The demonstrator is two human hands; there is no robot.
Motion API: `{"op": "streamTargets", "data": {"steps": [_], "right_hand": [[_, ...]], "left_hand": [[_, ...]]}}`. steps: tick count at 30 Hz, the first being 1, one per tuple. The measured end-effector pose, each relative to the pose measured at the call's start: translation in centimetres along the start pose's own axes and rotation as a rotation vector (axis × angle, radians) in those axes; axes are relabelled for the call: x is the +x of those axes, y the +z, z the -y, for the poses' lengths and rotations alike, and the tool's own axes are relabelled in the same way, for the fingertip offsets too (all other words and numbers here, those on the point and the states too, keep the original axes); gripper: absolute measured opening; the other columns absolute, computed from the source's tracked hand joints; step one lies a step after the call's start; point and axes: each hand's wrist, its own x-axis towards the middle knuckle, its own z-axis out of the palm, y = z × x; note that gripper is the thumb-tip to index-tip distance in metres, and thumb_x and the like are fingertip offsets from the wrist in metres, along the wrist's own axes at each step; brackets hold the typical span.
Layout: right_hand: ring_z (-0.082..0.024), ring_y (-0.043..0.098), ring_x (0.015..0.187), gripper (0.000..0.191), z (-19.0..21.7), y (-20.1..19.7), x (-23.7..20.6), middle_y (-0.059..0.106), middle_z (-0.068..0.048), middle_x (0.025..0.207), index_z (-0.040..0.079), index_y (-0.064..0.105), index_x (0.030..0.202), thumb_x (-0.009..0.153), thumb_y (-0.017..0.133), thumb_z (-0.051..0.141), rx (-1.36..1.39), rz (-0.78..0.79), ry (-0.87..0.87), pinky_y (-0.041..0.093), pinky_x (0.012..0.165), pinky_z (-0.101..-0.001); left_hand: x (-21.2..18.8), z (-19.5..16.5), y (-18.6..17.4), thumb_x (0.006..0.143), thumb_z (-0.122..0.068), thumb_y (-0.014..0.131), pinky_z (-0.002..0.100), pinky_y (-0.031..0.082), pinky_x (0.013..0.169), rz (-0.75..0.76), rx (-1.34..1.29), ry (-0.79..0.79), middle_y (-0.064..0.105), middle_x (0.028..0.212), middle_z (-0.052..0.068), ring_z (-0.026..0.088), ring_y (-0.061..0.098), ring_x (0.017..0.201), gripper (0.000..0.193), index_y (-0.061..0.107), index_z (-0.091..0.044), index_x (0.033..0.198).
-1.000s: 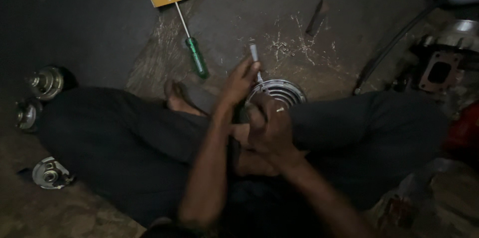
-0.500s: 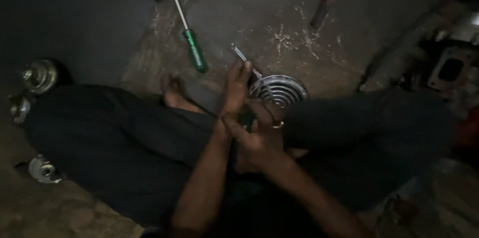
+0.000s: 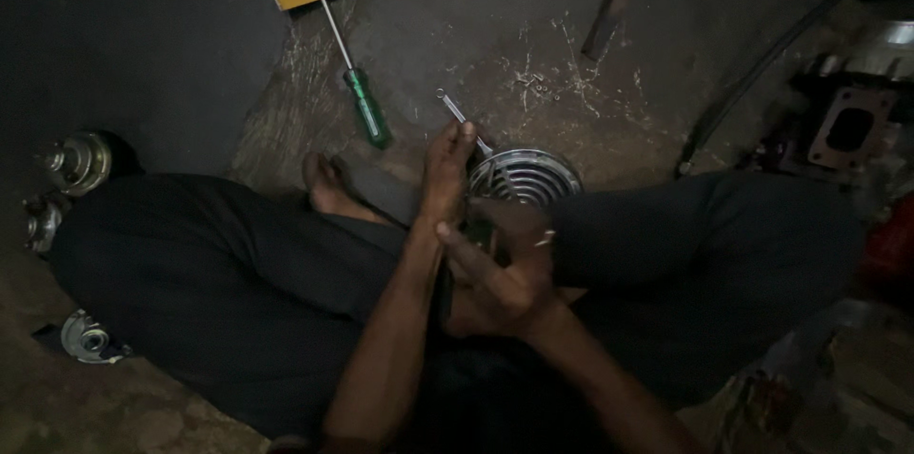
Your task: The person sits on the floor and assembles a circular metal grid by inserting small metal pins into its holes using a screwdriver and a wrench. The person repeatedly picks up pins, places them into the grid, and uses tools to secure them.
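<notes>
Dim concrete floor, left hand pinching slim wrench, ribbed metal housing just right of it, right hand curled below, grip unclear, green screwdriver up-left.

The hands hide the ribbed metal part's near side and the small wrench's lower end.

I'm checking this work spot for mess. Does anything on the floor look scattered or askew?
Yes: pale scrapings and small bits lie scattered on the floor beyond the round ribbed metal part. A green-handled screwdriver lies loose at a slant nearby.
</notes>
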Motion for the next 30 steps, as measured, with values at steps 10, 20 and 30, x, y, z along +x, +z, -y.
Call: {"op": "streamTargets", "data": {"steps": [10,20,30], "right_hand": [[-0.033,0.067,0.098,0.052,-0.4,-0.5,-0.1,0.065,-0.018,0.107,-0.002,0.065,0.123,0.079,0.078,0.023,0.067,-0.051,0.020,0.058,0.084,-0.0431],[-0.033,0.069,0.112,0.039,-1.2,-0.6,-0.9,0.067,-0.016,0.119,0.003,0.068,0.132,0.095,0.077,0.012,0.026,-0.058,-0.014,0.061,0.098,-0.0438],[-0.027,0.067,0.102,0.044,-2.0,-0.8,-0.7,0.063,-0.011,0.111,0.004,0.073,0.130,0.089,0.082,0.019,0.075,0.019,-0.038,0.057,0.085,-0.0403]], "left_hand": [[0.2,0.3,0.8,0.102,-0.038,0.058,0.027,0.049,0.062,-0.039,-0.011,-0.042,0.065,0.079,0.001,0.011,0.059,0.067,0.031,0.066,-0.008,0.095],[-0.1,-0.6,1.5,0.103,-0.039,0.060,0.029,0.051,0.068,-0.065,0.097,-0.031,0.063,0.081,-0.001,0.010,0.059,0.072,0.033,0.065,-0.008,0.096],[0.2,0.1,1.6,0.103,-0.037,0.061,0.028,0.048,0.061,0.010,-0.058,-0.042,0.065,0.077,0.001,0.011,0.059,0.064,0.031,0.065,-0.008,0.093]]}}
